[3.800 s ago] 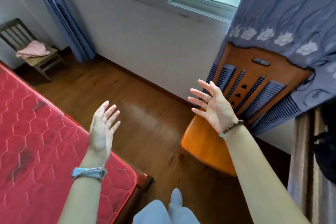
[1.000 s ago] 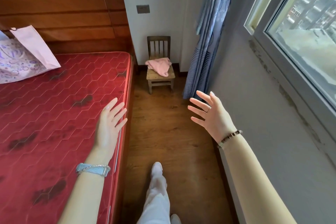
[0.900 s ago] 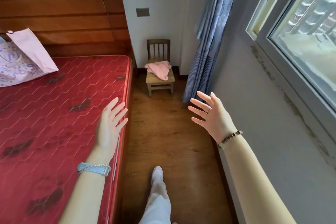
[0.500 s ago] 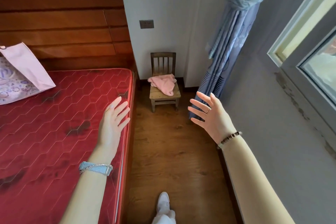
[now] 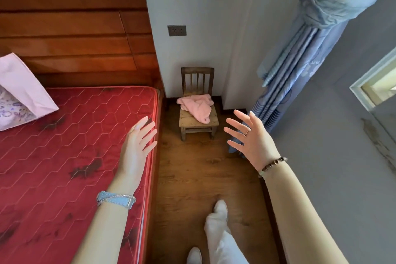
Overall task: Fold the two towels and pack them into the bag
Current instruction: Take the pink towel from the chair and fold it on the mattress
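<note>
A crumpled pink towel (image 5: 197, 106) lies on the seat of a small wooden chair (image 5: 198, 121) against the far wall. I can make out only this one pink heap. A pink bag (image 5: 20, 90) with a purple pattern rests on the red mattress (image 5: 64, 146) at the far left, partly cut off by the frame. My left hand (image 5: 138, 146) is raised over the mattress edge, fingers apart, holding nothing. My right hand (image 5: 250, 139) is up over the floor, fingers spread, also holding nothing. Both hands are well short of the chair.
A wooden floor strip (image 5: 203, 173) runs between the bed and the grey wall (image 5: 342, 156) toward the chair. A blue curtain (image 5: 300, 49) hangs tied at the right. The wooden headboard (image 5: 75, 34) stands behind the bed. My feet (image 5: 218, 216) are on the floor.
The view turned from the window wall to the bed and chair, which now appear closer. My feet have stepped forward. Both hands stay raised with fingers apart.
</note>
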{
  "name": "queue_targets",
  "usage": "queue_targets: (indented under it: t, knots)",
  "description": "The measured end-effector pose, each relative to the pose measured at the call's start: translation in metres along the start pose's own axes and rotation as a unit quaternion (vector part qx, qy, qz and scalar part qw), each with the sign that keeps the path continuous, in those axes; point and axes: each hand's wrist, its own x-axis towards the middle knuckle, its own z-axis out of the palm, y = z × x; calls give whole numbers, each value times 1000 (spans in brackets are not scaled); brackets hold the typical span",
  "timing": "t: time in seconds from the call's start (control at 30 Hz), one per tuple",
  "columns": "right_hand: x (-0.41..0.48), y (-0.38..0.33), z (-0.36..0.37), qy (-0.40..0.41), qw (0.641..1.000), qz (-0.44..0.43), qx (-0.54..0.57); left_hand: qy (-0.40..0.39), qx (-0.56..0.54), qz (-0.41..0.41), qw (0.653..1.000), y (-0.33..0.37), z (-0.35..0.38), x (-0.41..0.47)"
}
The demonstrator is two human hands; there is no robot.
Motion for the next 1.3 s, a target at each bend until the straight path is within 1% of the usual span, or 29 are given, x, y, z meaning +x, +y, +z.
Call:
queue_targets:
  t: [0.2, 0.5, 0.67, 0.83, 1.1, 1.3]
  knots:
    - [67, -17, 0, -24, 1000, 13, -3, 25, 8, 3, 1000, 4, 25, 49]
    - [166, -65, -6, -47, 998, 41, -22, 53, 0, 3, 999, 10, 70, 130]
    - [219, -72, -14, -50, 996, 70, -30, 64, -23, -9, 998, -3, 89, 170]
    - [262, -69, -7, -54, 993, 103, -29, 78, -21, -32, 996, -12, 91, 206]
    - [327, -59, 12, -27, 992, 118, -33, 80, -19, -69, 994, -32, 77, 275]
    - [383, -43, 28, 17, 992, 122, -21, 64, -3, -97, 993, -40, 69, 345]
